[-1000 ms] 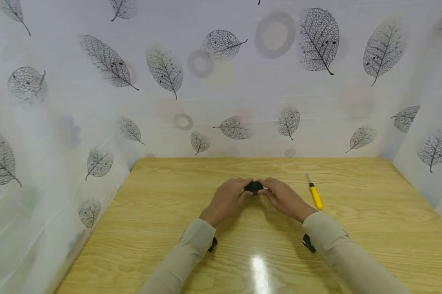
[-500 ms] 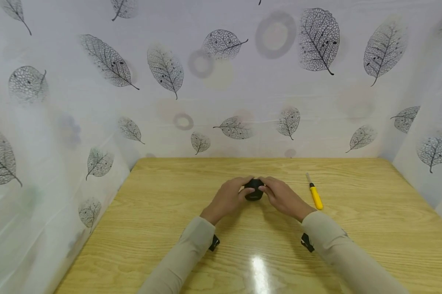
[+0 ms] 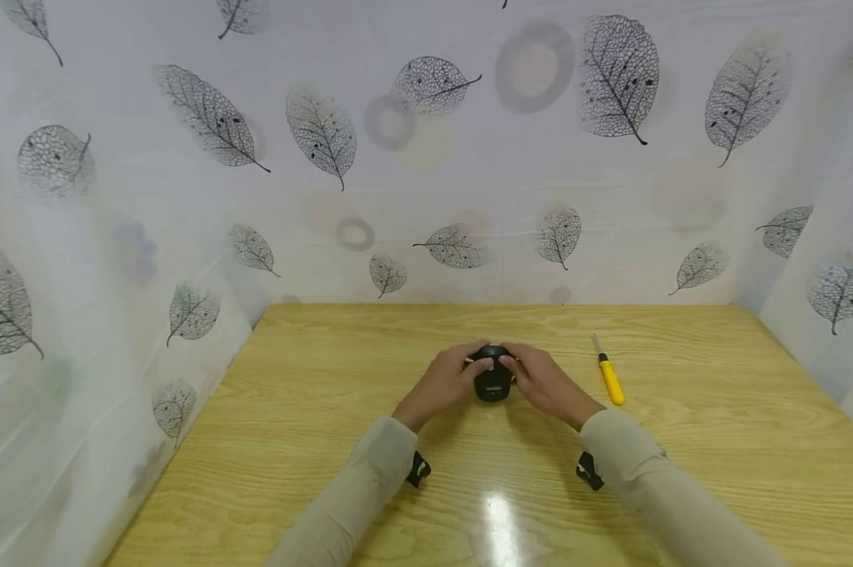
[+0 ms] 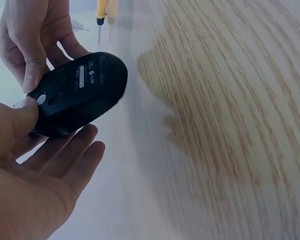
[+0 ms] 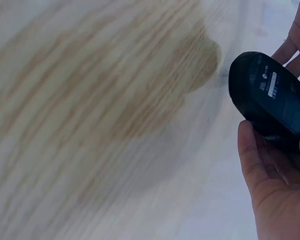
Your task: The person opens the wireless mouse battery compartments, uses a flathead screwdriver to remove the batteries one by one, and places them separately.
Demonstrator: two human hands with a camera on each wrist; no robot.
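Between both hands is a black computer mouse [image 3: 493, 387], tilted so that its underside faces the person. My left hand [image 3: 440, 383] pinches one side of it, thumb on the underside. On the other side my right hand [image 3: 550, 386] grips it the same way. In the left wrist view the mouse [image 4: 87, 85] shows a label, a small switch slot and a pale round spot near the left thumb. The right wrist view shows the same labelled face of the mouse [image 5: 272, 92], with right-hand fingers along its lower side. The mouse's top is hidden.
A yellow-handled screwdriver [image 3: 612, 382] lies on the wooden table [image 3: 313, 409], right of the hands. Leaf-printed white sheeting [image 3: 469, 173] stands behind the table and along its sides. Dark wrist-camera parts [image 3: 417, 470] show under the sleeves.
The mouse has tipped up toward the person between the fingers, so its labelled underside has come into view. Both hands stay almost where they were; the screwdriver lies still.
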